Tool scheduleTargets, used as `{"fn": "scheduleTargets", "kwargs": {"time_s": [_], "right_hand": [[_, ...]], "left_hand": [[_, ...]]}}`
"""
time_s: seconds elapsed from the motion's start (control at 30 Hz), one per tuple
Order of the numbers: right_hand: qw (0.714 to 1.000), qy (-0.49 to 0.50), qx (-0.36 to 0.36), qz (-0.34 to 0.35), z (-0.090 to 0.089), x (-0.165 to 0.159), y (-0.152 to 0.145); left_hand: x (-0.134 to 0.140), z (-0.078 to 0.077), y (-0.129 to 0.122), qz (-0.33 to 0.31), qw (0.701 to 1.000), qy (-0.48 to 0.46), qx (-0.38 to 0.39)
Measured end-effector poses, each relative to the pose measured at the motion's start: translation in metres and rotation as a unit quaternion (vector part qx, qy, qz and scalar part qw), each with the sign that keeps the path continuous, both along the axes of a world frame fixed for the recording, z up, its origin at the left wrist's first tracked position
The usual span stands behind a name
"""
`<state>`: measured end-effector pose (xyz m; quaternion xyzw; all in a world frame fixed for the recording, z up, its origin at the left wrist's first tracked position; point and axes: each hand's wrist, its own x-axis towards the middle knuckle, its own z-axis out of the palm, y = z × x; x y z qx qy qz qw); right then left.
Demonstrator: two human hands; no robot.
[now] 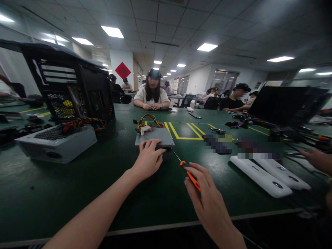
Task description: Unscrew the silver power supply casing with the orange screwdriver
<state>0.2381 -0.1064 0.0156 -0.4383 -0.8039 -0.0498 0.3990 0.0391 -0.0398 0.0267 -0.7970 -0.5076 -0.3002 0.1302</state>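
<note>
A grey metal computer power supply (167, 135) sits on the green table in front of me, its bundle of coloured cables (150, 121) lying at its far side. My left hand (149, 157) grips it, with fingers over the top and the thumb along the near face. Between the thumb and fingers of my right hand (203, 190) is a screwdriver with an orange and black handle (191, 178). The thin shaft points up and left, its tip at the near right corner of the power supply. Whether the tip sits on a screw is too small to tell.
Left stand a second power supply (77, 141) and an open black computer case (95, 86). To the right lie two white devices (261, 176), a blurred dark object (218, 143) and a black monitor (275, 103). A person (153, 93) sits opposite; another person's hand (316, 159) shows at right.
</note>
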Motion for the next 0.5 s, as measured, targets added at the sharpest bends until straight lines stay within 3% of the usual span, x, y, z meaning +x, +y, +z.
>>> {"fn": "scheduleTargets", "kwargs": {"time_s": [0.13, 0.27, 0.5], "right_hand": [[0.998, -0.041, -0.001, 0.039, -0.0011, -0.0095, -0.0047], [0.999, -0.016, 0.028, 0.013, -0.0046, -0.0079, 0.0000], [0.997, 0.007, -0.046, 0.057, -0.0039, -0.0069, -0.0039]], "left_hand": [[0.0002, -0.0003, 0.0001, 0.005, 1.000, 0.013, 0.004], [-0.0004, -0.0006, 0.0000, 0.004, 1.000, 0.012, 0.002], [-0.0003, 0.0009, -0.0009, 0.007, 1.000, 0.011, -0.002]]}}
